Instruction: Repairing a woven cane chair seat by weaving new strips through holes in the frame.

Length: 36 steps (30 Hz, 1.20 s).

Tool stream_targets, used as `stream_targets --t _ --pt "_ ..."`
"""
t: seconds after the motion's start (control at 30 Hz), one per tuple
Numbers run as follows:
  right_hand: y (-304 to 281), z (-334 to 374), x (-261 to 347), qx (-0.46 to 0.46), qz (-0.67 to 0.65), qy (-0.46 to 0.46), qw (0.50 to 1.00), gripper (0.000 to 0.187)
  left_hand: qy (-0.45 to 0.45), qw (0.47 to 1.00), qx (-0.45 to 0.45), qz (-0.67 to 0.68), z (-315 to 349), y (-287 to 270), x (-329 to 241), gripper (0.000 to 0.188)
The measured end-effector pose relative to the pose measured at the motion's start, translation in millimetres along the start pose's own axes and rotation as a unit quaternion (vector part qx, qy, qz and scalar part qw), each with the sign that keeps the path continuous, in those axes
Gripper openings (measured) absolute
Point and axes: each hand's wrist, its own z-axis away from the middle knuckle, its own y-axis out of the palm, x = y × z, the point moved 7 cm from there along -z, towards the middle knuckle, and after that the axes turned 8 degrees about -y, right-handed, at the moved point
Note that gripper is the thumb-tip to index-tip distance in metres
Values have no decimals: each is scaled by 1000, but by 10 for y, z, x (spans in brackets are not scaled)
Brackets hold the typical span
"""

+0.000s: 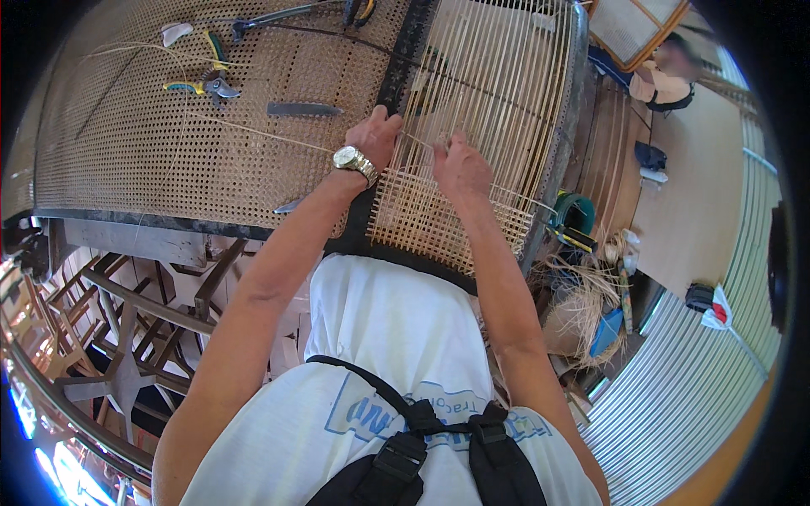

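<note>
A thin cane strand (416,139) spans the gap between my two hands above a frame strung with long pale canes. My left hand (374,137), wearing a metal watch (347,158) on its wrist, is closed with the strand at its fingertips, beside the dark frame bar. To the left trails a loose length of cane (261,133). My right hand (463,171) pinches the strand over the lengthwise canes. Nearer my body, crosswise canes form a woven section (426,215); farther away the long canes run without close weaving.
On the finished cane panel (110,169) at left lie pruning shears (218,87) and a flat dark blade (304,110). Dark wooden frames (126,363) stand lower left. At right are a green container (574,211), cane scraps (582,295) and a seated person (666,80).
</note>
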Motion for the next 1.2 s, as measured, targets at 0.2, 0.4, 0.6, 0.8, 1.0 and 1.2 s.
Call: stream_targets --t 0.2,0.4,0.6,0.8,1.0,1.2 --pt "-40 194 -334 2 -6 8 1000 49 86 988 19 -126 126 -287 -47 6" --pt "-79 149 15 110 -10 11 994 63 37 971 -12 -235 597 -1040 1305 9" --pt "101 98 236 142 26 -38 989 61 -200 932 -87 -290 778 -1945 2319 13" --pt "180 173 188 112 63 -52 990 36 -83 970 -131 187 627 -1552 1257 18" --pt "92 252 104 -100 94 -154 979 16 72 994 -49 -68 448 -515 286 12" --pt "114 335 -6 -124 -4 -163 979 12 58 990 -6 -129 446 -402 206 13"
